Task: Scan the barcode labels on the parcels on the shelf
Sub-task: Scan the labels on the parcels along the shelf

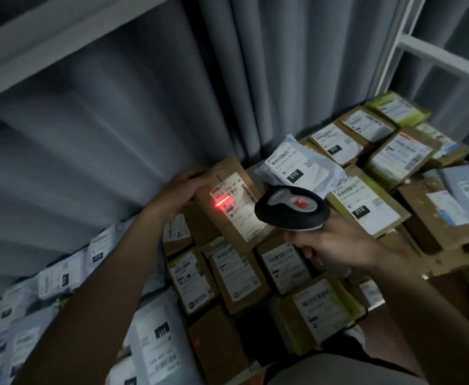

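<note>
Parcels (283, 262) crowd the shelf edge to edge; open air remains above, before the curtain (150, 112).

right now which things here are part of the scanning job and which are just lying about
In the job:
- barcode scanner, gripped by the right hand
- cardboard parcel with the red scan line on its label, steadied by the left hand
- white mailer bag marked 010 and the other labelled parcels

Just there:
- grey curtain
- white shelf frame
</note>
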